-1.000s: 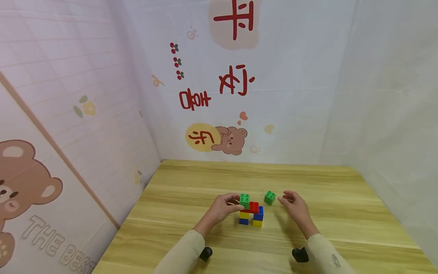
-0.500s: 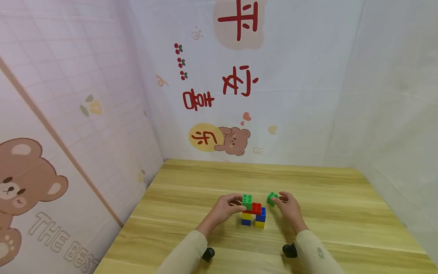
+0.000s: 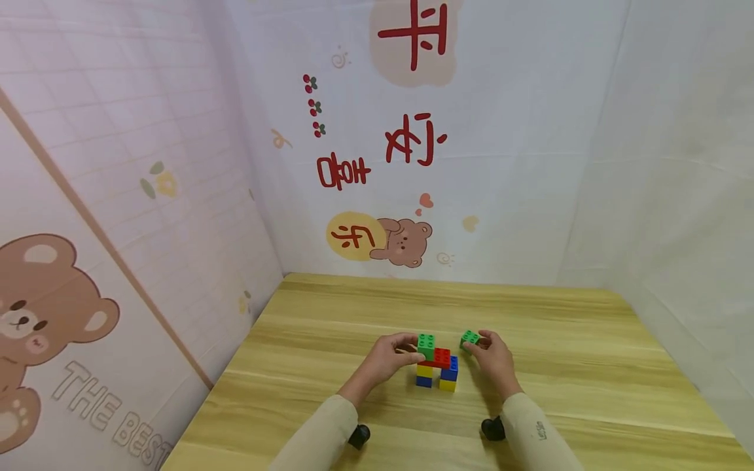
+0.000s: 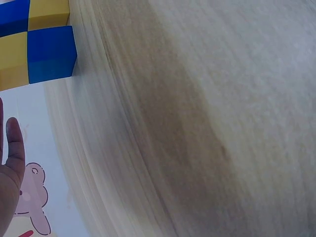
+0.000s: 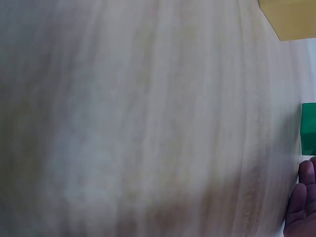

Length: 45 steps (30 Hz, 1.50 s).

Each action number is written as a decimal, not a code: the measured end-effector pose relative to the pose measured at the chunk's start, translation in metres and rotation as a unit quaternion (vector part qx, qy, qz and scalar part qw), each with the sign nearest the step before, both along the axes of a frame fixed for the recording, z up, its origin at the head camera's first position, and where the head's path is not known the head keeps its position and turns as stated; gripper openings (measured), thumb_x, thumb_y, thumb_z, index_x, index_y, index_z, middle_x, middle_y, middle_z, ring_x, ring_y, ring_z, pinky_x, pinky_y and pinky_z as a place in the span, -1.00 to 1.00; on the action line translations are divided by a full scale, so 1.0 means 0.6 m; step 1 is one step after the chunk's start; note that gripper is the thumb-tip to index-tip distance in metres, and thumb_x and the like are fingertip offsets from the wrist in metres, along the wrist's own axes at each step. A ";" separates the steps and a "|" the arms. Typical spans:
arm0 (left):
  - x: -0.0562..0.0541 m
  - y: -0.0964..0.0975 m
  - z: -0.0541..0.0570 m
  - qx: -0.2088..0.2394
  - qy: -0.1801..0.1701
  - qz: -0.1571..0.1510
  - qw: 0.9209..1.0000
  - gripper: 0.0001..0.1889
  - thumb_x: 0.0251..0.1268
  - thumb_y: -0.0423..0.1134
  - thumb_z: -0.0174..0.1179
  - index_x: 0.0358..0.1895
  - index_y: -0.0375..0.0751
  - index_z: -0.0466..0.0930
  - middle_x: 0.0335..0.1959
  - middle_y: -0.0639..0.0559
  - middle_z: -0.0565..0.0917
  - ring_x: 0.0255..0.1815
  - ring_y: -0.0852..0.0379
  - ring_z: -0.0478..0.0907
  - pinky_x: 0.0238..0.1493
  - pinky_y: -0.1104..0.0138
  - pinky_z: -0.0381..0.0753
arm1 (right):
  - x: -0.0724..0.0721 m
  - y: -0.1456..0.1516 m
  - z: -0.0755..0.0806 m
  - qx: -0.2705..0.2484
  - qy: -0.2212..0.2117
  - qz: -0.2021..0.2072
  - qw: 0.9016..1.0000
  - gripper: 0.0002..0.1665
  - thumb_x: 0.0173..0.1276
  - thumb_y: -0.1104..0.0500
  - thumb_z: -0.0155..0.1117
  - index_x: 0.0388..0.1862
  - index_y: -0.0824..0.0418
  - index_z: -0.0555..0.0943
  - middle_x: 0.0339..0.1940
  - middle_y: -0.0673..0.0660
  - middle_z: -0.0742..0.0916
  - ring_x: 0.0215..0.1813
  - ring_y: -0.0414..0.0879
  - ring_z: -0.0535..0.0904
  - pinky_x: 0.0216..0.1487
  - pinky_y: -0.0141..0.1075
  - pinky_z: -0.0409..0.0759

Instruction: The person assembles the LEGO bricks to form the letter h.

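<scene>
A small bridge of toy building blocks stands on the table in the head view. Its left pillar is a yellow block (image 3: 424, 371) over a blue block (image 3: 423, 382); the right one is a blue block (image 3: 449, 370) over a yellow block (image 3: 448, 386). Across both lies a red block (image 3: 442, 357). On the red block's left end sits a green block (image 3: 426, 347), which my left hand (image 3: 385, 358) grips between thumb and fingers. Behind and right of the bridge, my right hand (image 3: 497, 360) pinches a second green block (image 3: 470, 338), seen at the edge of the right wrist view.
The wood-grain table (image 3: 353, 304) meets a white printed cloth (image 3: 506, 196) at the back, and more cloth hangs at both sides. Black wrist mounts (image 3: 359, 436) sit under both sleeves.
My right hand has moved left to the second green block and taken hold of it. The left hand keeps its grip on the bridge's green block. The head view has shifted slightly.
</scene>
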<state>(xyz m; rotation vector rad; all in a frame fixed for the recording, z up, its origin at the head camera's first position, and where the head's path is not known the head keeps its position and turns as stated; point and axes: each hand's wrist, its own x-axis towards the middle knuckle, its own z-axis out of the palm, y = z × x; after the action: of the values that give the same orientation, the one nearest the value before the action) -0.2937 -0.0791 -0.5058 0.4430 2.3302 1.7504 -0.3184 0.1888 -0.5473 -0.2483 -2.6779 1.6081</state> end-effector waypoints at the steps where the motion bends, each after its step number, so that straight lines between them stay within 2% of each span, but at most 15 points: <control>1: 0.000 0.000 -0.001 0.001 0.002 -0.002 1.000 -0.65 0.25 -0.08 0.39 0.07 -0.05 0.69 -0.12 0.10 0.69 -0.07 0.00 0.59 -0.10 0.24 0.62 | 0.001 0.002 -0.001 0.000 0.002 0.001 1.000 -0.29 0.42 0.07 0.30 0.37 0.44 0.32 0.22 0.49 0.50 0.23 0.32 0.43 0.25 0.16 0.40; 10: 0.003 0.004 0.000 -0.001 0.005 -0.002 1.000 -0.69 0.26 -0.10 0.39 0.04 -0.02 0.69 -0.13 0.08 0.69 -0.06 -0.03 0.58 -0.10 0.22 0.61 | 0.007 0.008 0.000 0.008 0.015 -0.003 1.000 -0.45 0.44 0.13 0.28 0.23 0.44 0.42 0.14 0.44 0.57 0.15 0.26 0.48 0.19 0.12 0.43; 19: 0.005 -0.002 0.001 -0.009 0.005 0.000 1.000 -0.68 0.26 -0.11 0.38 0.06 -0.04 0.69 -0.12 0.08 0.68 -0.09 0.06 0.57 -0.08 0.21 0.61 | 0.017 0.014 0.009 0.007 0.010 0.009 1.000 -0.44 0.45 0.09 0.27 0.25 0.42 0.41 0.17 0.43 0.56 0.18 0.27 0.49 0.24 0.12 0.42; 28: 0.004 -0.002 0.001 -0.011 0.006 0.000 1.000 -0.67 0.25 -0.10 0.40 0.05 -0.06 0.68 -0.12 0.08 0.68 -0.08 0.05 0.57 -0.07 0.19 0.61 | 0.027 0.019 0.020 0.005 0.028 0.026 0.999 -0.43 0.44 0.01 0.29 0.23 0.38 0.46 0.13 0.34 0.61 0.14 0.20 0.52 0.16 0.05 0.49; 33: 0.005 -0.001 0.000 -0.013 0.003 0.000 1.000 -0.65 0.25 -0.10 0.39 0.07 -0.07 0.67 -0.10 0.07 0.68 -0.07 0.05 0.57 -0.05 0.17 0.61 | 0.028 0.011 0.035 0.004 0.057 0.043 0.997 -0.42 0.44 -0.03 0.29 0.23 0.34 0.49 0.10 0.28 0.64 0.12 0.14 0.54 0.12 -0.02 0.53; 39: 0.006 0.000 0.001 -0.013 0.005 -0.002 1.000 -0.67 0.26 -0.10 0.38 0.07 -0.05 0.68 -0.10 0.07 0.68 -0.07 0.05 0.57 -0.05 0.18 0.61 | 0.030 -0.003 0.067 0.003 0.081 0.057 0.995 -0.43 0.41 -0.09 0.31 0.19 0.29 0.53 0.02 0.20 0.67 0.03 0.05 0.58 -0.04 -0.19 0.58; 45: 0.005 0.000 0.002 -0.009 0.006 -0.001 1.000 -0.68 0.25 -0.10 0.39 0.05 -0.04 0.69 -0.11 0.08 0.68 -0.07 0.03 0.57 -0.08 0.19 0.61 | 0.036 -0.019 0.111 0.004 0.110 0.076 0.991 -0.40 0.40 -0.12 0.30 0.21 0.26 0.54 0.01 0.18 0.68 0.07 0.08 0.59 0.01 -0.11 0.59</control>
<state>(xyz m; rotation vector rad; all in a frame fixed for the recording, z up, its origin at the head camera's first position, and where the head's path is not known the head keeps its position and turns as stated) -0.2907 -0.0792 -0.5045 0.4522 2.3515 1.7289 -0.2967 0.1777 -0.4807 0.1306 -2.5872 1.5577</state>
